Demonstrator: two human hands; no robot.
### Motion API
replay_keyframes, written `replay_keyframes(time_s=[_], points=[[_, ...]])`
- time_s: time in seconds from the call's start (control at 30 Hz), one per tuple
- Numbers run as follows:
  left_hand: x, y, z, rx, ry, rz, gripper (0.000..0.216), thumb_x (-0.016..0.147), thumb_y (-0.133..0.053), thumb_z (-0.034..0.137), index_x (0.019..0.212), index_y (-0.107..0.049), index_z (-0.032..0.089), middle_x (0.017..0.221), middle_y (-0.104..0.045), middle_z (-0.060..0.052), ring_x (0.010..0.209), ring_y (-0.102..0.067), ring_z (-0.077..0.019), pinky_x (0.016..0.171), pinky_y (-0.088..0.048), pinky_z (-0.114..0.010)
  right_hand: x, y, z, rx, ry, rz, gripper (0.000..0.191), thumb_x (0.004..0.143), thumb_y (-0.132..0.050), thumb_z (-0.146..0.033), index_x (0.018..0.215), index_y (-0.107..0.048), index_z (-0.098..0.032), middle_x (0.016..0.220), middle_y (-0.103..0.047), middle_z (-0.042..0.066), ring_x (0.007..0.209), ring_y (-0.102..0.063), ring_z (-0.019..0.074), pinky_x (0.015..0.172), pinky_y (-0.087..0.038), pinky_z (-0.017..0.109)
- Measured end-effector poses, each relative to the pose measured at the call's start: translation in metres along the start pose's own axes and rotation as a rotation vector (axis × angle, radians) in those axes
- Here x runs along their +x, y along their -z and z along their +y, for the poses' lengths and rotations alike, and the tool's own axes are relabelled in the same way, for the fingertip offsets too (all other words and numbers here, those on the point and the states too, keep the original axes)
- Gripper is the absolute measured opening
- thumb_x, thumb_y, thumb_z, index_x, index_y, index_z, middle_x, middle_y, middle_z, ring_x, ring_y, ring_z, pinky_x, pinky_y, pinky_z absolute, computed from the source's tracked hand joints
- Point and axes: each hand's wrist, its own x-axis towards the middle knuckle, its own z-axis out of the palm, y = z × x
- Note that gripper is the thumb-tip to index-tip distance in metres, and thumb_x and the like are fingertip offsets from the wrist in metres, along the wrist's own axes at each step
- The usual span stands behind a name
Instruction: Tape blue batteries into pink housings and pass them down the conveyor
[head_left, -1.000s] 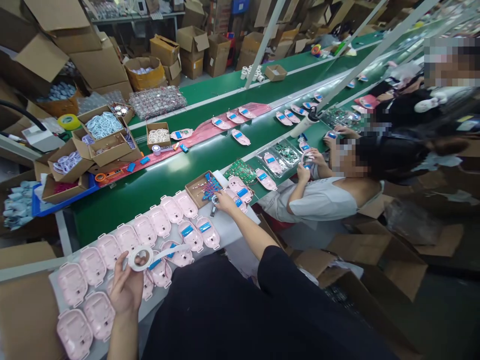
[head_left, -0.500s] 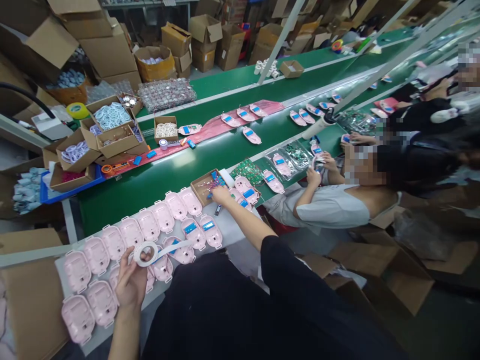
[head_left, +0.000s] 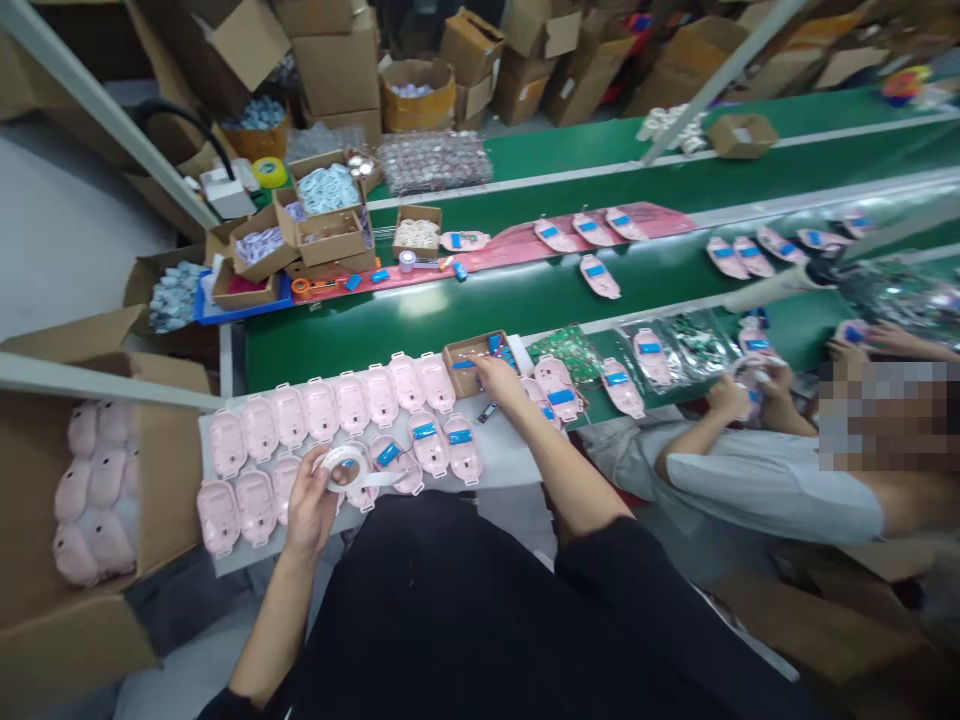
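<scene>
My left hand [head_left: 309, 510] grips a roll of white tape [head_left: 346, 451] by its edge, above the lower row of pink plastic shells [head_left: 256, 505]. A loose strip of tape trails from the roll to the right. With the fingers of my right hand [head_left: 501, 382] closed, I hold a slim blue battery [head_left: 463, 365] over a small cardboard box [head_left: 453, 385]. More blue batteries [head_left: 498, 346] lie at that box's right side. Below the box, several shells carry blue batteries, such as one shell [head_left: 429, 455] near my body.
A green conveyor belt [head_left: 360, 335] runs beyond the bench, bearing several pink shells with batteries. At right, a co-worker's hands [head_left: 726, 398] hold white tape. Bagged circuit boards [head_left: 697, 340] lie nearby. On the left stands a large carton [head_left: 169, 450] of shells.
The view has swung left, bringing the carton of shells into sight. My right hand has drawn back slightly within the box, and a blue battery now shows at its fingertips.
</scene>
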Motion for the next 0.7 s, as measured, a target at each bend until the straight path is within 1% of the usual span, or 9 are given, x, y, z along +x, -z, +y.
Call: replay_keyframes(time_s=[0.07,0.13,0.23,0.3,0.4,0.47,0.53,0.6,0.7], points=[[-0.007,-0.002,0.007,-0.009,0.005,-0.046,0.043,0.079,-0.084,0.042,0.115,-0.069,0.022,0.074,-0.059,0.001,0.071,-0.056,-0.0141,0.082,-0.050,-0.034,-0.028,0.006,-0.015,0.393,0.091,0.201,0.039,0.106,-0.042,-0.032,0.136,-0.064,-0.022,0.133,-0.065,0.013,0.125,-0.058,0.0258,0.110,-0.045,0.042],[-0.014,-0.006,0.012,-0.027,0.010,-0.083,0.043,0.081,-0.082,0.042,0.117,-0.070,0.022,0.072,-0.057,0.002,0.068,-0.054,-0.0141,0.084,-0.050,-0.037,-0.062,0.004,-0.042,0.865,0.088,0.266,0.036,0.106,-0.045,-0.047,0.130,-0.063,-0.028,0.127,-0.065,0.008,0.113,-0.063,0.0232,0.102,-0.052,0.041],[-0.023,-0.011,0.018,-0.075,0.030,-0.111,0.040,0.084,-0.079,0.040,0.118,-0.070,0.022,0.071,-0.055,0.002,0.067,-0.053,-0.0140,0.081,-0.051,-0.037,-0.108,-0.020,-0.101,1.447,-0.014,0.031,0.040,0.097,-0.059,-0.062,0.122,-0.060,-0.030,0.104,-0.065,0.003,0.078,-0.064,0.0163,0.071,-0.056,0.031],[-0.026,-0.015,0.021,-0.113,0.049,-0.123,0.038,0.084,-0.079,0.038,0.117,-0.071,0.022,0.071,-0.054,0.001,0.067,-0.052,-0.0135,0.077,-0.050,-0.034,-0.124,-0.048,-0.140,1.610,-0.050,-0.161,0.043,0.087,-0.074,-0.061,0.110,-0.063,-0.026,0.078,-0.058,-0.003,0.057,-0.051,0.0109,0.052,-0.044,0.022],[-0.029,-0.014,0.028,-0.151,0.053,-0.135,0.039,0.081,-0.081,0.037,0.116,-0.072,0.022,0.071,-0.053,0.001,0.066,-0.050,-0.0132,0.071,-0.048,-0.031,-0.126,-0.086,-0.175,1.615,-0.090,-0.227,0.047,0.078,-0.081,-0.062,0.092,-0.064,-0.021,0.060,-0.043,-0.009,0.044,-0.029,0.0056,0.042,-0.024,0.019],[-0.028,-0.008,0.033,-0.159,0.027,-0.133,0.038,0.080,-0.081,0.038,0.115,-0.072,0.023,0.071,-0.052,0.002,0.066,-0.049,-0.0134,0.069,-0.048,-0.030,-0.123,-0.093,-0.180,1.528,-0.074,-0.183,0.053,0.078,-0.077,-0.070,0.088,-0.065,-0.019,0.063,-0.050,-0.007,0.044,-0.030,0.0055,0.042,-0.025,0.020],[-0.027,0.003,0.035,-0.133,-0.012,-0.122,0.037,0.081,-0.080,0.038,0.114,-0.072,0.023,0.071,-0.051,0.002,0.066,-0.049,-0.0138,0.068,-0.048,-0.030,-0.124,-0.082,-0.175,1.372,0.045,-0.139,0.053,0.081,-0.073,-0.071,0.086,-0.068,-0.018,0.071,-0.061,-0.001,0.053,-0.047,0.0095,0.051,-0.039,0.024],[-0.027,0.015,0.034,-0.027,-0.042,-0.129,0.039,0.081,-0.080,0.041,0.114,-0.071,0.023,0.070,-0.053,0.002,0.065,-0.050,-0.0142,0.068,-0.049,-0.031,-0.130,-0.058,-0.170,1.208,0.229,-0.084,0.046,0.089,-0.071,-0.064,0.084,-0.071,-0.019,0.079,-0.068,0.004,0.074,-0.062,0.0164,0.071,-0.051,0.031],[-0.027,0.022,0.026,0.353,-0.043,-0.192,0.051,0.077,-0.084,0.044,0.121,-0.070,0.021,0.073,-0.061,0.001,0.062,-0.055,-0.0158,0.066,-0.050,-0.031,-0.146,-0.016,-0.172,1.136,0.380,-0.022,0.035,0.097,-0.067,-0.054,0.086,-0.074,-0.020,0.085,-0.072,0.007,0.085,-0.067,0.0202,0.083,-0.053,0.036]])
